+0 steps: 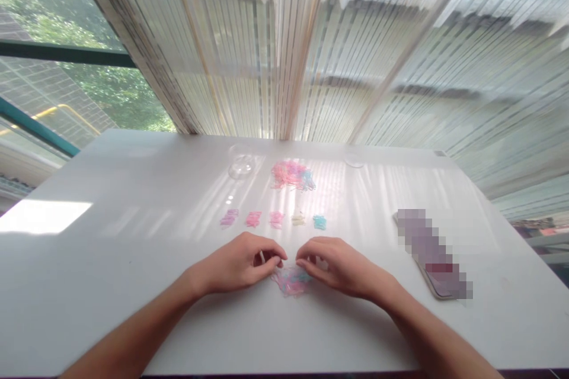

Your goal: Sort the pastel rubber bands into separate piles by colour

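Both hands sit curled over a mixed clump of tiny elastic bands [291, 280] near the table's [111, 237] front edge: left hand [242, 262] and right hand [335, 263] each pinching at it (can't tell what's gripped). Behind: five colour-sorted piles [275, 219], bigger heap [292, 175], clear bowl [240, 167], phone [433, 254] right. No readable writing.

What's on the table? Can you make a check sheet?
Surface: white table, sunlit stripes.
Job's things: mixed bands between the hands; five sorted piles in a row, purple, pink, pink, pale yellow, blue; big pile behind them.
Clutter: clear bowl, clear lid, phone at right, blurred.
Grippers: left hand and right hand pinch at the mixed bands; what each holds is too small to tell.
Cables: nothing seen.
Surroundings: blinds, window with trees.
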A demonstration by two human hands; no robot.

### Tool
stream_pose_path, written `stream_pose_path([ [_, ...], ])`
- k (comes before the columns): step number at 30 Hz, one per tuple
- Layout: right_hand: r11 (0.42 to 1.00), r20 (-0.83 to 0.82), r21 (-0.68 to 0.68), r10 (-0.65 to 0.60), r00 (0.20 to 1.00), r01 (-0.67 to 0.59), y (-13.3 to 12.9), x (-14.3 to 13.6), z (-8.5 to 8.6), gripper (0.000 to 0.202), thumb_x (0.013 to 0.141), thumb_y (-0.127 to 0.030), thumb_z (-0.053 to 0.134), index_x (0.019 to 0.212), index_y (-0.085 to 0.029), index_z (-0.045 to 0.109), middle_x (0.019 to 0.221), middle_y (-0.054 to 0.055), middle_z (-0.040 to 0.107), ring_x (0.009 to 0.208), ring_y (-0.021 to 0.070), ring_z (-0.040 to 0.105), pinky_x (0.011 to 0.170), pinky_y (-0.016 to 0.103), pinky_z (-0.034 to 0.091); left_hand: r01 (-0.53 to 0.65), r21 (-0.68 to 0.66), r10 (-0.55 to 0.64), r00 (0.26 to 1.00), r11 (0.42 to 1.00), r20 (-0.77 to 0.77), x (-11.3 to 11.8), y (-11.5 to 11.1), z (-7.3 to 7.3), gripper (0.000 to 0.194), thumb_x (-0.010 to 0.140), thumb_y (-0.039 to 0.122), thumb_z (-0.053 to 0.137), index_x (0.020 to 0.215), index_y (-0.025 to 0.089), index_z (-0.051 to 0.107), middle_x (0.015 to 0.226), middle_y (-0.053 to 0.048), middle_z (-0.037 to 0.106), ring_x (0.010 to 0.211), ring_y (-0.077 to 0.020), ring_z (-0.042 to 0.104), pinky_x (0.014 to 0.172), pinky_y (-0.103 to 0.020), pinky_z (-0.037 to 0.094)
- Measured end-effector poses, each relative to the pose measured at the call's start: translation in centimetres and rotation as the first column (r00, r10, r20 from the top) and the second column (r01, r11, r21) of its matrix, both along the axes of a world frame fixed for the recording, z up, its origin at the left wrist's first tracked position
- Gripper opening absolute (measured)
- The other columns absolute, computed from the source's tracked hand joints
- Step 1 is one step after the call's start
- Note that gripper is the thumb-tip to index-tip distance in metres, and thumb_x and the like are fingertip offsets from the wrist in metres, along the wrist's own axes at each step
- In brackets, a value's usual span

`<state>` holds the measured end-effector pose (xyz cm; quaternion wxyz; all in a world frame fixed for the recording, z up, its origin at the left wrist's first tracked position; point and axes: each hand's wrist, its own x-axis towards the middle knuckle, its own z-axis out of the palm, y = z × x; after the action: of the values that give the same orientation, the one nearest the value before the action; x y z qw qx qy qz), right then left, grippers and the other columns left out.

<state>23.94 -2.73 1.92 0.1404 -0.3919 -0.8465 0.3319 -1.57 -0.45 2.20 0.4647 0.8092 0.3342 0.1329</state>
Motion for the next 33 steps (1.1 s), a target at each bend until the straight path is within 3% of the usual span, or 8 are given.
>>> stream_pose_path([
  [7, 0.982, -0.099, 0.184, -0.02, 0.995, 0.038, 0.0, -0.1, -0.6, 0.016, 0.1, -0.025, 0.052, 0.094, -0.02, 0.066, 0.078, 0.002, 0.067, 0.07, 0.015, 0.059, 0.067, 0.027, 0.045, -0.036, 0.136, 0.027, 0.997, 0.99, 0.068, 0.7, -0.5, -1.0, 0.017, 0.091, 0.024, 0.062, 0.101, 0.017, 0.075, 0.072, 0.0, 0.071, 0.058, -0.0092, 0.055, 0.058, -0.02, 0.045],
  [14, 0.967, -0.136, 0.255, 0.009, 0.991, 0.026, -0.1, -0.5, -0.5, 0.014, 0.099, -0.023, 0.053, 0.093, -0.02, 0.065, 0.078, 0.002, 0.068, 0.07, 0.015, 0.06, 0.067, 0.027, 0.044, -0.147, 0.196, 0.129, 0.986, 0.969, 0.102, 0.8, -0.4, -1.3, 0.013, 0.092, 0.022, 0.06, 0.095, 0.019, 0.073, 0.074, 0.001, 0.07, 0.06, -0.0091, 0.056, 0.06, -0.02, 0.045],
  [18, 0.959, -0.16, 0.282, 0.009, 0.987, 0.037, -0.2, -0.7, -0.7, 0.012, 0.097, -0.02, 0.054, 0.091, -0.02, 0.064, 0.077, 0.002, 0.068, 0.069, 0.0147, 0.06, 0.066, 0.027, 0.044, -0.153, 0.191, 0.128, 0.982, 0.97, 0.136, 0.8, -0.5, -1.3, 0.011, 0.089, 0.019, 0.061, 0.095, 0.019, 0.07, 0.079, 0.001, 0.07, 0.062, -0.0088, 0.057, 0.06, -0.019, 0.045],
  [24, 0.959, -0.203, 0.277, -0.004, 0.979, 0.061, -0.3, -1.2, -1.3, 0.011, 0.097, -0.022, 0.055, 0.09, -0.02, 0.063, 0.075, 0.001, 0.067, 0.066, 0.0137, 0.059, 0.064, 0.026, 0.045, -0.161, 0.174, 0.123, 0.97, 0.972, 0.21, 1.3, -0.8, -1.3, 0.008, 0.09, 0.02, 0.062, 0.092, 0.018, 0.068, 0.077, 0.0, 0.067, 0.061, -0.008, 0.056, 0.055, -0.018, 0.044],
  [33, 0.972, -0.291, 0.194, -0.075, 0.954, 0.135, -0.3, -1.3, -1.0, 0.009, 0.095, -0.021, 0.058, 0.09, -0.02, 0.065, 0.074, 0.0, 0.066, 0.066, 0.0126, 0.059, 0.063, 0.024, 0.046, -0.266, 0.207, 0.184, 0.921, 0.941, 0.344, 1.6, -0.8, -1.5, 0.007, 0.088, 0.014, 0.065, 0.091, 0.017, 0.071, 0.078, 0.0, 0.071, 0.058, -0.0066, 0.055, 0.052, -0.016, 0.044],
])
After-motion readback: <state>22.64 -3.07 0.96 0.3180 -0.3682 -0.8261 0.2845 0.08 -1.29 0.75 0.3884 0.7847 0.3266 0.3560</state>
